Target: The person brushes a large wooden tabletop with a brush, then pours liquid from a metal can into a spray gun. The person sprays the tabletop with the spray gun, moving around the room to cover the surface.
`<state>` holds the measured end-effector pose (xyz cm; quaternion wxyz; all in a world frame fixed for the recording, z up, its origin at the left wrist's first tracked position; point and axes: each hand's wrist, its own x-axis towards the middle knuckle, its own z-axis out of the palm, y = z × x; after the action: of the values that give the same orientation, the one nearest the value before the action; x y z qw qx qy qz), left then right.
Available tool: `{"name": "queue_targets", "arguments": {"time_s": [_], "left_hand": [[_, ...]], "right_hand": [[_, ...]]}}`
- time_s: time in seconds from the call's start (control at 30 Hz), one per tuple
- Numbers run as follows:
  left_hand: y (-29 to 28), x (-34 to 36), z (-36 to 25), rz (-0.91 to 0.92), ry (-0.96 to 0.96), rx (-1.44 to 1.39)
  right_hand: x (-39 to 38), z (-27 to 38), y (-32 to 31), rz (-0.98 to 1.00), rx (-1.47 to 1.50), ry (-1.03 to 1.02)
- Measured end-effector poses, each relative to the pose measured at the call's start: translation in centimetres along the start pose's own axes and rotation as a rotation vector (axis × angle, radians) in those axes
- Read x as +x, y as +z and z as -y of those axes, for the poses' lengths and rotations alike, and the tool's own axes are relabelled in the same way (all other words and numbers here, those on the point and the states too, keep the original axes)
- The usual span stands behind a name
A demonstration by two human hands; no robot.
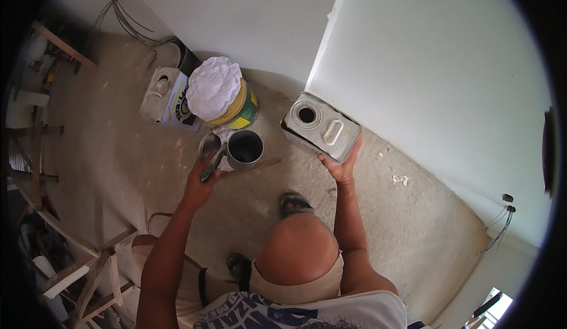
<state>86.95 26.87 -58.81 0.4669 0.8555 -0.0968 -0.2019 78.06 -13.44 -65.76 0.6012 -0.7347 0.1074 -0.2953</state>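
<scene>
My right hand [342,165] grips the near end of a rectangular metal tin [348,129], thumb on one side and fingers round the other. The tin's top shows a round open mouth and a raised carrying handle. On the left, my left hand [199,181] is closed round a slim green-and-grey tool [214,162], its exact kind unclear. Right beside that tool stands a round grey pot [244,147], dark inside. A smaller round can [209,145] sits just beyond my left fingers, partly hidden. A flat wooden stick [267,164] lies by the pot.
Behind the pot stands a yellow-and-green bucket [243,111] topped with crumpled white sheeting [214,88]. Another square tin [168,100] is left of it. White walls [425,63] rise ahead and right; loose wires [503,225] hang there. Timber framing [88,270] fills the lower left.
</scene>
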Motion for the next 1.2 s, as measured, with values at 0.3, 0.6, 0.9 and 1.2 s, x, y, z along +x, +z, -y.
{"name": "queue_targets", "arguments": {"time_s": [0.3,0.6,0.9,1.2], "left_hand": [[-0.2,-0.8,-1.4,0.021,0.071,0.059],[-0.8,-1.8,-2.3,0.055,0.127,-0.041],[-3.8,-2.7,-6.0,0.068,0.197,-0.124],[-5.3,-3.1,-8.7,0.037,0.358,-0.102]], "right_hand": [[1.3,3.9,1.7,-0.105,-0.036,-0.022],[0.9,13.4,0.2,-0.001,0.03,-0.06],[1.7,22.6,-1.6,0.131,-0.114,-0.171],[2.1,28.7,-2.7,0.192,-0.413,-0.296]]}}
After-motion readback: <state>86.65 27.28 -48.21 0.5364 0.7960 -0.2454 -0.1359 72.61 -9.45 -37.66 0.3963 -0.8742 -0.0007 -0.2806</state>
